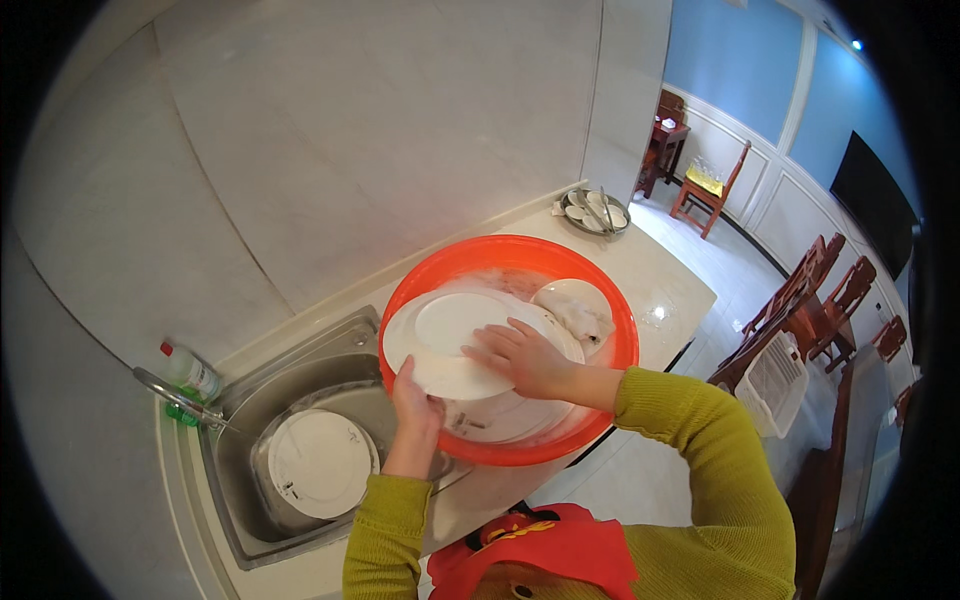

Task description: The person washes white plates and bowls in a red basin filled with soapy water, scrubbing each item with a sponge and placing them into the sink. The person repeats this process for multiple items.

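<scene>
A white oval plate [442, 367] is tilted over an orange plastic basin [514, 244], its underside facing up. My left hand [416, 409] grips the plate's lower left edge. With fingers spread, my right hand [525, 360] rests flat on the plate's surface. Beneath it in the basin lie further white plates [502, 420] among suds. A wet white cloth [574, 315] sits on a smaller round plate [574, 289] at the basin's right side. Another white plate [322, 465] lies in the steel sink [232, 487] at the left, under the faucet [180, 401].
Behind the sink's left corner stands a green-and-clear bottle [191, 375] with a red cap. A dark oval tray [592, 229] of small white dishes and utensils is at the counter's far end. Wooden chairs [709, 187] and a white plastic basket [776, 379] are beyond the counter.
</scene>
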A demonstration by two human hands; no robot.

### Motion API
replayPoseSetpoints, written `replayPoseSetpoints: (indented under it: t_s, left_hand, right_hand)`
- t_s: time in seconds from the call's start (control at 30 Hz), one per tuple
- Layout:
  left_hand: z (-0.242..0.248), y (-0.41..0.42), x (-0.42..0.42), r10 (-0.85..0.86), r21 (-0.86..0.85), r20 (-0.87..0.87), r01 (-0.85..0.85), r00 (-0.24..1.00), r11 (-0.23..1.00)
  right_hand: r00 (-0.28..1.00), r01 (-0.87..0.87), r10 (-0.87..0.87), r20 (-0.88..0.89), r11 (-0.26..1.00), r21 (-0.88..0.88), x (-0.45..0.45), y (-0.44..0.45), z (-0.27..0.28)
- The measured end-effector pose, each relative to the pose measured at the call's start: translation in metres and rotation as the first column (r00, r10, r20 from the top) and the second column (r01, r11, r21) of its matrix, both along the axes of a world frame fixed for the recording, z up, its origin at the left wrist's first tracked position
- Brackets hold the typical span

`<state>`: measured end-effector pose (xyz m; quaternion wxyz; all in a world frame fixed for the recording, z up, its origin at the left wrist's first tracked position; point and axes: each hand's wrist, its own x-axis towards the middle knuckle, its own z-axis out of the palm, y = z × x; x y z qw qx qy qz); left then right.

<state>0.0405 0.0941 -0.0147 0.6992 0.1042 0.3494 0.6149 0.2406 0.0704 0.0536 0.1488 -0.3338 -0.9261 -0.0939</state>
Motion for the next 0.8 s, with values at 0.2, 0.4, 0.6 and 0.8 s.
replayPoseSetpoints:
  t_s: [0.2,0.4,0.6,0.8]
  left_hand:
    - [0.027,-0.023,-0.006,-0.153,0.270,-0.026,0.154,0.988,0.950]
    - [0.032,-0.055,0.002,-0.117,0.440,-0.131,0.163,0.984,0.883]
    - [0.020,-0.105,-0.053,0.140,0.320,-0.354,-0.020,0.925,0.947]
    - [0.008,-0.147,-0.116,0.332,0.142,-0.305,-0.302,0.893,0.943]
  right_hand:
    - [0.970,-0.067,0.070,-0.232,0.998,0.019,0.015,0.036,0.022]
    - [0.907,0.061,-0.039,-0.419,0.997,0.039,0.021,0.025,0.074]
    - [0.752,0.122,-0.142,-0.643,0.990,-0.076,-0.043,0.047,0.121]
    - [0.434,-0.317,-0.638,-0.637,0.553,-0.770,-0.167,0.074,0.078]
